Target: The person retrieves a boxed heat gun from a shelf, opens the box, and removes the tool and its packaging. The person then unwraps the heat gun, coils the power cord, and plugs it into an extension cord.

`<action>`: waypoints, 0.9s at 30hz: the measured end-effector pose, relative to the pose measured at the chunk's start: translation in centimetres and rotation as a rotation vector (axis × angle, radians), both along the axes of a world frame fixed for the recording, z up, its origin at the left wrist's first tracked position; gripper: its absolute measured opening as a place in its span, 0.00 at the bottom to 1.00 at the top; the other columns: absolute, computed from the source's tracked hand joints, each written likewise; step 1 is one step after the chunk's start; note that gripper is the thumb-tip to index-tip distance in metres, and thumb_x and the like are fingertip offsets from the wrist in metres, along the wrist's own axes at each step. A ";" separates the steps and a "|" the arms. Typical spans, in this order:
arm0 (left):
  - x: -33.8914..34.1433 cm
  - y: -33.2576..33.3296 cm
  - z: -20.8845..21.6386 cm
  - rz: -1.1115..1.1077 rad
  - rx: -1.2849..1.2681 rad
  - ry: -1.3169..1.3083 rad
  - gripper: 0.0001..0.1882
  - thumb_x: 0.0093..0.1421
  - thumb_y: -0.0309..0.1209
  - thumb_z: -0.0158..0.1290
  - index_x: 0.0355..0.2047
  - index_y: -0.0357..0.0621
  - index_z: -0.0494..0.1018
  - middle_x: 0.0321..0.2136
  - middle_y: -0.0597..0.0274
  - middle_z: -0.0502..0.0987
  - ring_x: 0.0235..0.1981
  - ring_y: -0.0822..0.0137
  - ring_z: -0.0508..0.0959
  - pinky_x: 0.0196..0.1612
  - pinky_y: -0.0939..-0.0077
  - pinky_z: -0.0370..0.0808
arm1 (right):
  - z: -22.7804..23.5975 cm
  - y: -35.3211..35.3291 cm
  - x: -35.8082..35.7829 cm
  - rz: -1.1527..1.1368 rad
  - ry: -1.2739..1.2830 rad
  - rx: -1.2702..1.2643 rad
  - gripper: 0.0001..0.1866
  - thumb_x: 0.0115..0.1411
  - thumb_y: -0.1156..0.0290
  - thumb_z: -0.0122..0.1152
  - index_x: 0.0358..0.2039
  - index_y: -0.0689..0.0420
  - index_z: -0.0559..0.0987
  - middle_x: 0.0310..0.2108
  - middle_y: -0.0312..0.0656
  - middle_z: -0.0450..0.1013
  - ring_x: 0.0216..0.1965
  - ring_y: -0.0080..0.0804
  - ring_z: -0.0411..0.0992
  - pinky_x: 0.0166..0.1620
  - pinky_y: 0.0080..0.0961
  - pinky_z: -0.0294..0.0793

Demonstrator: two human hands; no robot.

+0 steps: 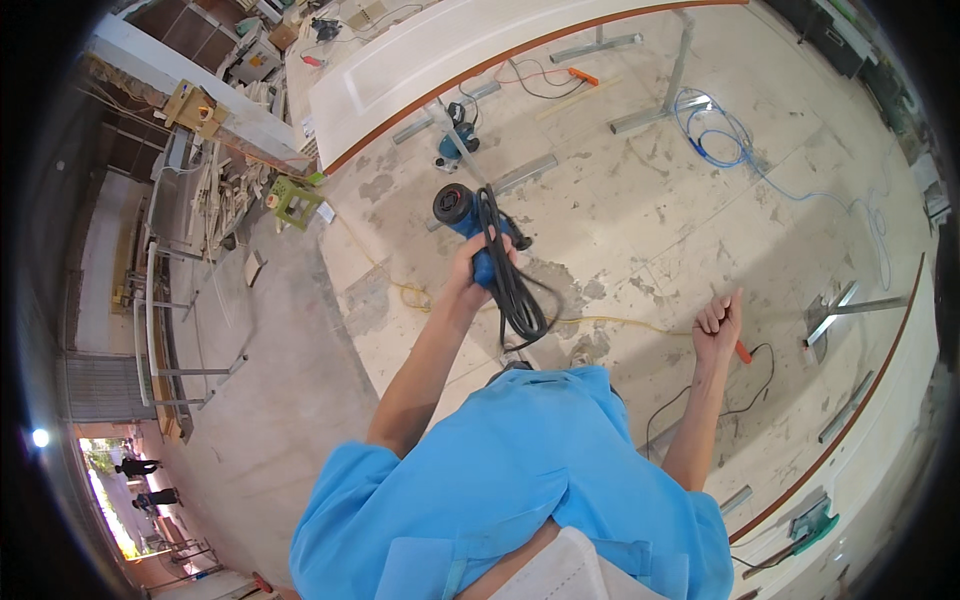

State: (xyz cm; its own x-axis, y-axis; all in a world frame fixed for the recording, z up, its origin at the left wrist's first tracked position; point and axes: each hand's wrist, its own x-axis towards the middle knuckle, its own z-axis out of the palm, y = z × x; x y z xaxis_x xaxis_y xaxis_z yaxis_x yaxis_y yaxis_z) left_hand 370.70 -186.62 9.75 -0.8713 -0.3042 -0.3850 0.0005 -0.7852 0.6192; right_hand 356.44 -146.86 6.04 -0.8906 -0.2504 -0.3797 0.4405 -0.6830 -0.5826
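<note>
My left hand (470, 265) is wrapped round a blue corded power tool (484, 266) with a round black end, held up in front of me over the floor. Its black cord (512, 290) hangs in a loose coil along the tool, on the right side of the hand. Whether the tool is a sander, a router or another kind does not show clearly. Out to the right, my right hand (718, 325) is raised with its fingers curled in and one digit pointing outward; nothing shows in it. An orange power strip (743, 352) appears beside its wrist, apparently on the floor.
A long white panel with a brown edge (420, 60) rests on metal stands ahead; another white panel (850, 480) is at right. Another blue power tool (460, 140), a blue hose (725, 140) and a yellow cord (620, 320) lie on the floor. A green stool (295, 203) stands left.
</note>
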 end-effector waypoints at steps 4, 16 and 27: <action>1.1 1.7 -0.7 -0.036 -0.228 -0.222 0.15 0.59 0.33 0.63 0.42 0.38 0.75 0.34 0.58 0.80 0.33 0.63 0.81 0.39 0.68 0.80 | -2.8 -4.1 0.7 0.353 -0.007 0.522 0.27 0.72 0.44 0.47 0.25 0.53 0.75 0.20 0.33 0.70 0.20 0.23 0.67 0.25 0.22 0.68; 5.8 4.0 -0.6 0.121 -0.596 -0.291 0.32 0.46 0.19 0.68 0.54 0.38 0.72 0.47 0.57 0.81 0.46 0.66 0.80 0.53 0.71 0.75 | -2.0 -26.3 5.1 0.902 -0.065 0.100 0.26 0.71 0.46 0.50 0.48 0.58 0.80 0.37 0.39 0.79 0.36 0.27 0.78 0.37 0.23 0.78; 13.0 -9.7 -5.1 0.370 -0.343 -0.373 0.22 0.54 0.19 0.62 0.48 0.34 0.68 0.34 0.54 0.79 0.32 0.62 0.83 0.39 0.67 0.81 | -2.3 -35.7 7.3 0.964 0.307 0.559 0.08 0.64 0.69 0.63 0.33 0.61 0.79 0.20 0.37 0.73 0.21 0.24 0.72 0.27 0.23 0.74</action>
